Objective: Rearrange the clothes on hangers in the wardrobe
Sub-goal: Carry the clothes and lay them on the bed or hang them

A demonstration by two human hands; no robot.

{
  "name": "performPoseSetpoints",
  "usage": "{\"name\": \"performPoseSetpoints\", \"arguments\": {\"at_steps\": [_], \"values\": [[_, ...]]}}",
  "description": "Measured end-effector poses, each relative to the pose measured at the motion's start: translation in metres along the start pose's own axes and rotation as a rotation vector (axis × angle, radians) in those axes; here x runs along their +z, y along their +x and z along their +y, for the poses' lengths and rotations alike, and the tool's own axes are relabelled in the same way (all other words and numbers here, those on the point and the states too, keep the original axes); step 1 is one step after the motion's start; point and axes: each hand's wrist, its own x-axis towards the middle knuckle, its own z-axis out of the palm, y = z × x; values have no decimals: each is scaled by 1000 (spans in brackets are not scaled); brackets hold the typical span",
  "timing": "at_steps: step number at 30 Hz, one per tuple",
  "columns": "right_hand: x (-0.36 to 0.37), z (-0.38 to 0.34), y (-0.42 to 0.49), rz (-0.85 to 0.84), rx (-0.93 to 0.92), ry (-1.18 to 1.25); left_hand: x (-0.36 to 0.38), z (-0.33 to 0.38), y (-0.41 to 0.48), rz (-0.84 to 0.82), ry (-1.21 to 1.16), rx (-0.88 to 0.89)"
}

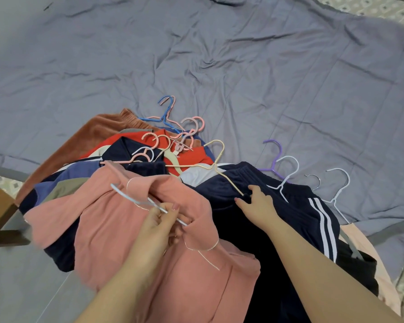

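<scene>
We judge it early: the clothes pile (126,145) lies on the bed sheet (243,66), no wardrobe in view, everything left to hang. Our left hand (160,220) pinches a pale blue hanger (131,198) across the pink garment (117,229). Our right hand (257,201) grips the navy striped pants (301,213) at the yellow hanger (216,164) tip.

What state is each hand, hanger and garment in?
left hand: pinching pale blue hanger.
right hand: gripping navy trousers.
pale blue hanger: held, across pink garment.
pink garment: crumpled atop pile.
navy trousers: lying flat, gripped.
yellow hanger: lying on pile.
purple hanger: hook lying on sheet.
sheet: wrinkled.
</scene>
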Motion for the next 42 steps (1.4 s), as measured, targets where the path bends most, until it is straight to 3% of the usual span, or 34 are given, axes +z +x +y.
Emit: {"name": "performPoseSetpoints", "arguments": {"at_steps": [5,14,20,23,34,42], "values": [[3,-19,-11,-68,-2,202,-9,-10,-6,35,-18,-7],[1,-35,-28,-79,-258,283,-2,-8,2,-9,-43,-31],[-5,-47,-61,-236,-355,486,12,-2,5,-70,-38,-27],[0,-46,-76,-298,-409,460,17,-3,5,-75,-73,-28],[23,-47,-93,-264,-443,268,15,-20,-10,-76,-123,14],[31,-59,-112,-410,-502,292,-7,-38,-23,-3,-202,43]]}}
